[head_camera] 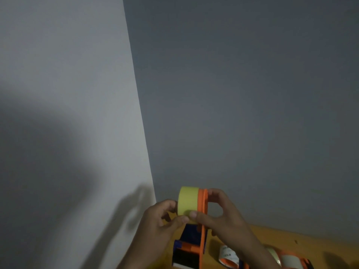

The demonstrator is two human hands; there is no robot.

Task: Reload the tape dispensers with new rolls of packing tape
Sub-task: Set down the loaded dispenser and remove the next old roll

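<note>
An orange and dark blue tape dispenser (202,237) is held upright in front of the wall corner, with a yellow roll of tape (188,202) on its hub at the top. My left hand (157,224) pinches the lower edge of the yellow roll between thumb and fingers. My right hand (217,216) grips the orange side plate, its thumb pressed on the roll's lower rim and its fingers curled round the far side. A second dispenser (291,260) holding a pale roll lies on the table at the lower right, partly hidden by my right forearm.
A yellow-brown table top (291,239) runs along the bottom right edge. A small white and orange label or wrapper (228,257) lies on it beside the held dispenser. Grey walls meeting in a corner fill the remaining view.
</note>
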